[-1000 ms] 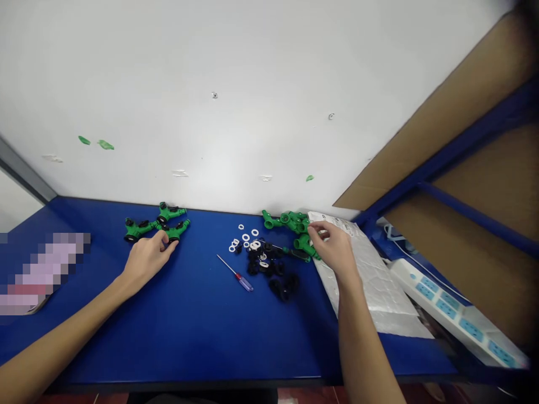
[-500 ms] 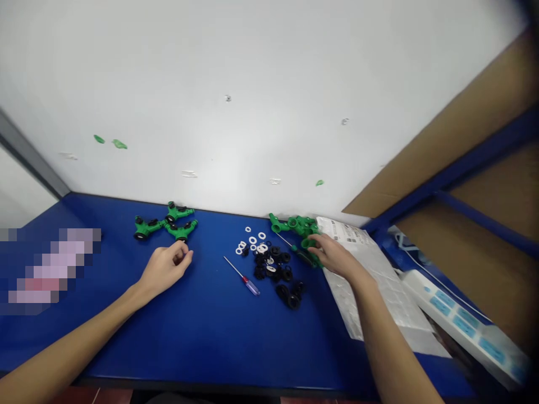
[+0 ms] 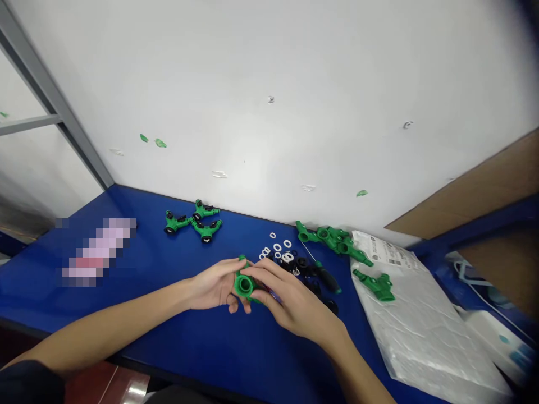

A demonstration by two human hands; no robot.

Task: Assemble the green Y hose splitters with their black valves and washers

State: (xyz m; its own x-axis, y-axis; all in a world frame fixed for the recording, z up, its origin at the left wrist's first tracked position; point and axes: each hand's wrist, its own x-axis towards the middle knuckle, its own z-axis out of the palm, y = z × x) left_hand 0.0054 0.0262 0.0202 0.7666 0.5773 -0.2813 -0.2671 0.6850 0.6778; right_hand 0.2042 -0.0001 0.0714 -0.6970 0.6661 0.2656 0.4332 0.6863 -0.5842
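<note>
A green Y-shaped hose splitter (image 3: 243, 286) is held above the table, its round socket facing me. My left hand (image 3: 214, 285) is closed on its left side, thumb on top and fingertips showing beneath. From the right, my right hand (image 3: 290, 297) pinches the same splitter between thumb and fingers. A bit of the purple screwdriver handle (image 3: 273, 293) shows between my right fingers; the rest is hidden. Behind that hand lie white washers (image 3: 287, 257) and black parts (image 3: 309, 269), partly covered. A screwdriver with a dark handle (image 3: 327, 278) rests beside them.
Several green splitters (image 3: 332, 238) lie by the wall, and one more splitter (image 3: 379, 286) sits on the white plastic bag (image 3: 425, 320). Three splitters with black fittings (image 3: 206, 230) stand at the back left. A white power strip (image 3: 501, 336) is at far right.
My right hand has come from the green pile to the middle with a splitter, and my left hand has met it there. One splitter now lies on the bag. The view has shifted.
</note>
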